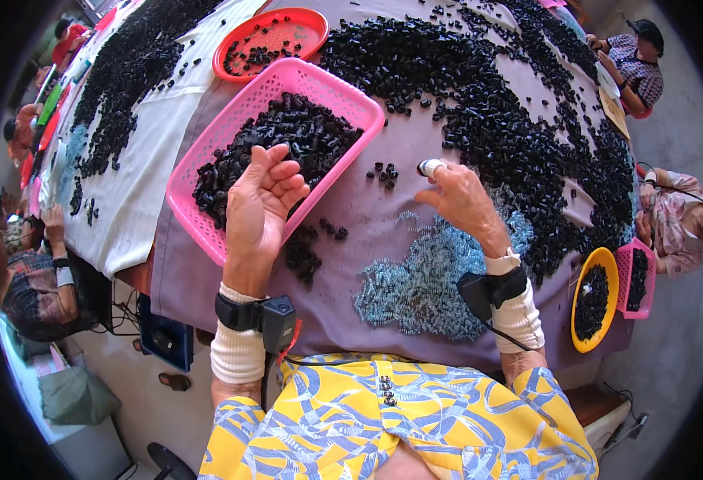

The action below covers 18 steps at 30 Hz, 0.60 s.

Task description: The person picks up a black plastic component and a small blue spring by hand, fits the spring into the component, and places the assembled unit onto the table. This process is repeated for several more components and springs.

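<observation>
My left hand is turned palm up over the near side of a pink plastic basket. Its fingers are loosely curled and apart, with nothing visible in them. Small black plastic pieces fill the basket. To the right, my right hand hovers palm down over the cloth, thumb and index finger apart. A white wrap with a dark band covers one of its fingertips. Just left of it lies a little cluster of black pieces. Pale blue coiled springs are heaped below that hand.
A large pile of black pieces spreads across the purple cloth. Behind the basket sits a red tray. At the right edge are a yellow tray and a smaller pink basket. Other people sit around the table.
</observation>
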Each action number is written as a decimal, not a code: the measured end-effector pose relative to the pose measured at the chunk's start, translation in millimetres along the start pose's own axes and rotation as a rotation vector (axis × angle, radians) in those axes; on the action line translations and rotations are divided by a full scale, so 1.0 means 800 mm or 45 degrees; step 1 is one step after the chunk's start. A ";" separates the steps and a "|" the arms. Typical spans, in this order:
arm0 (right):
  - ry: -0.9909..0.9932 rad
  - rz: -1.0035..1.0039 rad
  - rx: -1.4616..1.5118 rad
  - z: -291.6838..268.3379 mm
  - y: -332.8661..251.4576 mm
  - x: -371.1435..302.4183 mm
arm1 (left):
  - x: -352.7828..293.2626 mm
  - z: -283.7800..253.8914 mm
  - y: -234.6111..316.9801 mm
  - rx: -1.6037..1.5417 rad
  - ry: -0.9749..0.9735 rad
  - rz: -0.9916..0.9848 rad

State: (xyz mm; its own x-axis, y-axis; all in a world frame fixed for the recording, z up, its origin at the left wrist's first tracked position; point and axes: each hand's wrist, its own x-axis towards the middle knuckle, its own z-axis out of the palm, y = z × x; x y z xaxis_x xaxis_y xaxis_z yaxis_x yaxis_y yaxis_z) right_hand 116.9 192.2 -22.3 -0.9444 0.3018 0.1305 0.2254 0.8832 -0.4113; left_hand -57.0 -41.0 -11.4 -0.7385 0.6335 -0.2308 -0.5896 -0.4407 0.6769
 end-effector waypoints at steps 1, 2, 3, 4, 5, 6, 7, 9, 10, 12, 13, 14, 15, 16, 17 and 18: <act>-0.058 -0.003 -0.076 0.003 -0.001 -0.003 | -0.004 0.000 -0.001 0.020 -0.019 -0.044; -0.064 -0.003 -0.076 0.008 -0.002 -0.004 | -0.007 -0.001 -0.003 0.017 -0.014 -0.046; -0.087 -0.111 -0.105 0.013 -0.004 -0.006 | -0.010 -0.002 -0.004 0.090 -0.016 -0.039; -0.110 -0.220 -0.133 0.018 -0.006 -0.007 | -0.014 -0.003 -0.005 0.163 -0.018 -0.031; -0.191 -0.201 -0.190 0.021 -0.010 -0.009 | -0.017 0.000 -0.004 0.189 -0.014 -0.027; -0.194 -0.204 -0.194 0.028 -0.005 -0.014 | -0.020 0.003 -0.003 0.184 -0.012 -0.026; -0.066 -0.330 -0.163 0.042 0.004 -0.021 | -0.023 0.005 -0.003 0.205 -0.041 -0.021; 0.046 -0.477 -0.169 0.050 0.004 -0.024 | -0.026 0.004 -0.001 0.225 -0.064 -0.013; 0.043 -0.482 -0.170 0.049 0.005 -0.023 | -0.026 0.002 0.001 0.290 -0.068 0.034; -0.134 -0.228 -0.389 0.040 0.000 -0.012 | -0.027 -0.004 0.004 0.352 -0.061 0.090; -0.138 -0.238 -0.389 0.038 0.000 -0.005 | -0.027 -0.009 0.006 0.394 -0.023 0.155; -0.085 -0.175 -0.282 0.036 0.001 0.002 | -0.026 -0.013 0.008 0.437 0.010 0.217; -0.034 -0.112 -0.173 0.035 0.002 0.010 | -0.026 -0.017 0.009 0.458 0.038 0.248; -0.038 -0.119 -0.172 0.038 0.002 0.021 | -0.025 -0.020 0.008 0.456 0.045 0.251; 0.025 -0.072 -0.078 0.042 -0.001 0.035 | -0.025 -0.022 0.007 0.462 0.078 0.245; 0.085 -0.026 0.017 0.046 -0.005 0.044 | -0.025 -0.026 0.005 0.467 0.112 0.239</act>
State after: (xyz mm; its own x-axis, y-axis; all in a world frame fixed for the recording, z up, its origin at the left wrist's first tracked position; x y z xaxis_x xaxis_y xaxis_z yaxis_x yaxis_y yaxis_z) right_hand 73.8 186.4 -49.1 -0.9306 0.3074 0.1988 0.2025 0.8846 -0.4200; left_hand -51.4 -68.2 -18.5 -0.8565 0.5001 -0.1273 -0.2981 -0.2780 0.9131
